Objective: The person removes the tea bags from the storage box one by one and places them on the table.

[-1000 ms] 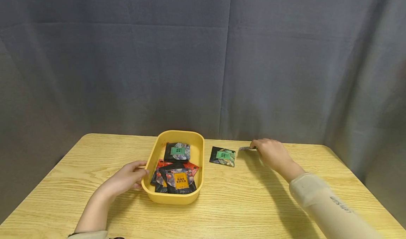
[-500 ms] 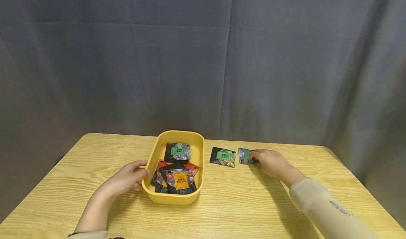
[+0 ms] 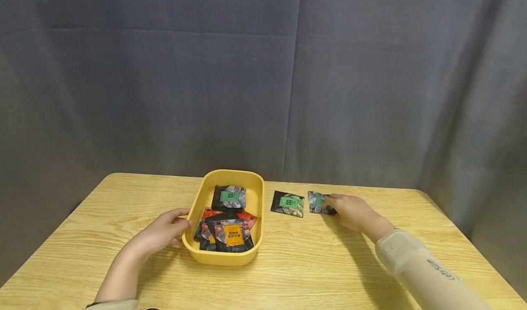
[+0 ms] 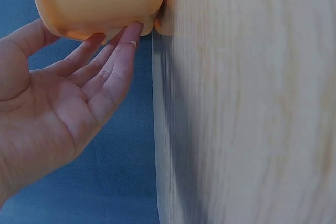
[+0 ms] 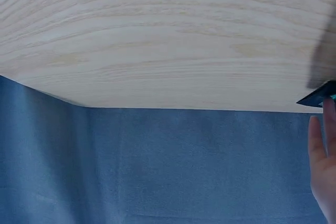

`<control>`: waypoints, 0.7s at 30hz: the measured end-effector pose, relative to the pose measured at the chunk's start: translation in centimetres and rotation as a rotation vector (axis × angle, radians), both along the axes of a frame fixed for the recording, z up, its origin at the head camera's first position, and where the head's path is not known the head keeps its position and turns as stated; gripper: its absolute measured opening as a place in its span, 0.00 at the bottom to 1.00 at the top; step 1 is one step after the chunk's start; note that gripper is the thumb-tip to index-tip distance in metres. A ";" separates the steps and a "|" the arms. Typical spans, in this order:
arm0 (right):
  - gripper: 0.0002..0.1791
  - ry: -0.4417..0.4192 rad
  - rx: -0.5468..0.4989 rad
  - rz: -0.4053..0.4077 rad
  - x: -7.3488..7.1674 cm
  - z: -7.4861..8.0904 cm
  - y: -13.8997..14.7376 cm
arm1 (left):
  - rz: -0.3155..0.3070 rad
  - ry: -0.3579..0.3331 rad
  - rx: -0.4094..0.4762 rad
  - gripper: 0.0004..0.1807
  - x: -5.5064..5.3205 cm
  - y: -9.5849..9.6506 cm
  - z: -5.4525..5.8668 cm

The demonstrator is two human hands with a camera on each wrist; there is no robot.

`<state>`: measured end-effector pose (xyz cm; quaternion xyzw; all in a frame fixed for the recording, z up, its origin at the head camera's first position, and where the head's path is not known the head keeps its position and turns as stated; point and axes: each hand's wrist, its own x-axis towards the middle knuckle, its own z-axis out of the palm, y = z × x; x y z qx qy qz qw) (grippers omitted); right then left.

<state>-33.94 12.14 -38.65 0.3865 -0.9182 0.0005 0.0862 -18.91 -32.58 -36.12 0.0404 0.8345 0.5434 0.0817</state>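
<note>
Fingers (image 4: 122, 66) of the left hand (image 3: 162, 232) rest uncurled against the left side of the yellow bin (image 3: 222, 258), which I judge stiff and best steadied by its rim. Black and red sachets (image 3: 230, 247) lie inside. Right of it, a green-labelled sachet (image 3: 288, 203) lies on the table (image 3: 304, 269). Farther right, the right hand (image 3: 354, 213) touches a similar sachet (image 3: 315, 201) near the table's far edge; whether it pinches or merely presses, I cannot tell. I expect these to be light, pliable and slick, best pinched by an edge.
</note>
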 end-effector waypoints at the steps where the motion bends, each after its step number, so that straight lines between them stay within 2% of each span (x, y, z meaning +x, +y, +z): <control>1: 0.19 -0.009 0.000 -0.004 0.1 0.1 -0.1 | -0.001 0.001 -0.005 0.29 0.0 0.0 0.0; 5: 0.20 -0.043 -0.031 -0.014 0.3 0.7 -0.6 | -0.005 0.003 -0.009 0.29 0.0 0.0 0.0; 13: 0.19 -0.096 -0.221 0.024 0.4 2.3 -2.3 | -0.011 -0.005 -0.007 0.29 0.0 0.0 0.1; 21: 0.16 -0.115 -0.266 0.089 2.1 3.8 -5.8 | -0.004 0.000 -0.022 0.29 0.1 0.0 0.1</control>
